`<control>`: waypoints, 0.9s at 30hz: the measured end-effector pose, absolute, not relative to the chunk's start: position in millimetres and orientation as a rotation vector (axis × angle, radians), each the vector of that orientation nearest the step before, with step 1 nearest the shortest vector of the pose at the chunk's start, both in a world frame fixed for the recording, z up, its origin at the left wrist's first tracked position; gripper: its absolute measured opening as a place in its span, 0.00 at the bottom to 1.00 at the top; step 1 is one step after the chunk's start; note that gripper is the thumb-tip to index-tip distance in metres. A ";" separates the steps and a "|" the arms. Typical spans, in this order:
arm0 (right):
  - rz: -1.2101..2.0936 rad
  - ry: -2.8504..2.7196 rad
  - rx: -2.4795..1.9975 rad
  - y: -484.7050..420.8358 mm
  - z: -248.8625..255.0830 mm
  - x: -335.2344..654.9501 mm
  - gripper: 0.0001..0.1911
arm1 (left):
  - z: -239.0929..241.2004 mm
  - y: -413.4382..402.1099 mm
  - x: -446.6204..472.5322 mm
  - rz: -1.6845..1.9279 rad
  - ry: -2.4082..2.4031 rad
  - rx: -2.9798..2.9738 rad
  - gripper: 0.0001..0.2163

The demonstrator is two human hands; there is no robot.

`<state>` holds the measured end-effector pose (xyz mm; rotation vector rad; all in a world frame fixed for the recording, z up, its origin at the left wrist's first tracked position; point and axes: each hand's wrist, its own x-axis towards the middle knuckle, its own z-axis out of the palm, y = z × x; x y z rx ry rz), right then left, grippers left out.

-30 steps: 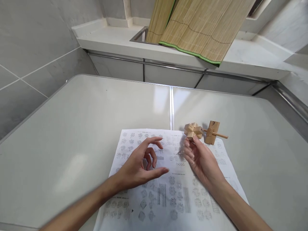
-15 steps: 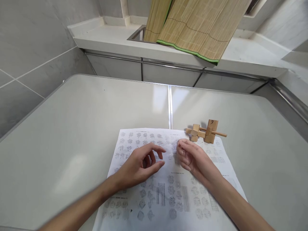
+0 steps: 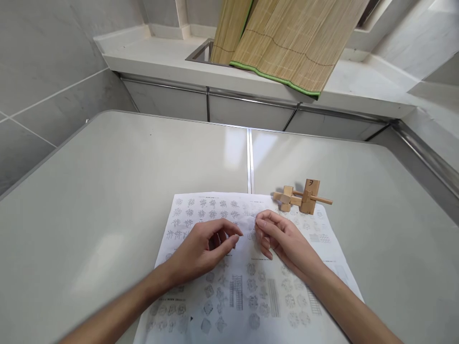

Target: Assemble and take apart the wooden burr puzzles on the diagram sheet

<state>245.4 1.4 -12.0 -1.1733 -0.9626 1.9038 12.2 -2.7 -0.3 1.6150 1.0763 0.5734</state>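
My left hand [image 3: 211, 246] hovers over the printed sheet [image 3: 247, 270], its fingers loosely curved. The tips of thumb and index finger are close to each other, and the hollow between them shows no object. Facing it, my right hand [image 3: 281, 239] has its thumb laid against the index finger while the lower fingers hang loosely bent. Nothing shows in its grasp. Just beyond the right hand, a wooden interlocking puzzle [image 3: 309, 197] of blocks and a thin rod rests at the sheet's upper right edge, touched by neither hand. One flat block bears a dark mark.
The pale table [image 3: 118, 172] has a metal seam [image 3: 250, 162] running down its middle. Behind it stands a white counter [image 3: 150, 59] with a sink [image 3: 202, 51] partly covered by a green-edged bamboo mat [image 3: 287, 45]. Grey tiled walls [image 3: 46, 62] enclose the corner.
Left thumb and index fingertip have drawn nearer to each other. The right thumb has come onto the index finger, and its lower fingers have loosened. The view has shifted slightly; the puzzle stays put.
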 end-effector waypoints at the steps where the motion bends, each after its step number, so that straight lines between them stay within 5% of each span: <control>1: 1.904 -0.965 -1.173 1.6 -11.9 245.5 0.17 | -0.1 -2.7 12.4 0.576 1.076 1.613 0.10; 27: 1.912 -0.989 -1.180 -0.5 -9.0 246.4 0.17 | 1.0 -2.9 13.9 0.577 1.084 1.646 0.10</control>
